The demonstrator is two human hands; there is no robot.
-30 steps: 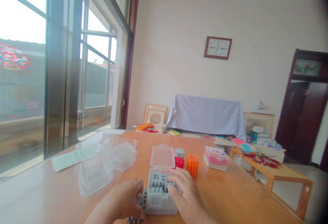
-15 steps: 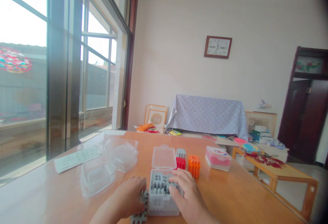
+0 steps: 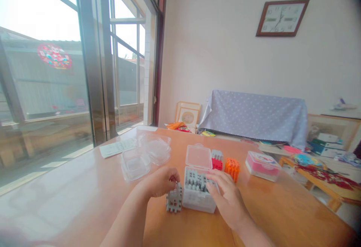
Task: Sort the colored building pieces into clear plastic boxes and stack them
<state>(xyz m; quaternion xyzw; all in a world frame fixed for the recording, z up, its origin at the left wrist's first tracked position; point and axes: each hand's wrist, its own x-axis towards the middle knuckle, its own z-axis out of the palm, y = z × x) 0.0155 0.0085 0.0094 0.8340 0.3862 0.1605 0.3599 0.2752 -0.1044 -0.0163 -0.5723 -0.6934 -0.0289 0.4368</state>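
Note:
A small clear plastic box [image 3: 198, 198] with its lid up stands on the wooden table [image 3: 90, 202], filled with grey toothed pieces. My right hand [image 3: 227, 196] lies over the box's right side, fingers spread on the pieces. My left hand [image 3: 161, 181] is curled around the top of a grey interlocking block [image 3: 174, 200] that stands on the table just left of the box. Behind the box sit a red and grey block [image 3: 217, 160] and an orange block [image 3: 232, 168].
Several empty clear plastic containers [image 3: 145, 155] and a printed sheet [image 3: 116, 148] lie to the left. A closed pink box [image 3: 262, 165] sits at the right. Beyond are a low table [image 3: 324, 181], a covered cabinet [image 3: 255, 113], windows and a wall clock [image 3: 281, 17].
My view has shifted left and tilted down, so the table shows more fully. My left hand has drawn the grey block clear of the box's left side. The right hand stays on the box.

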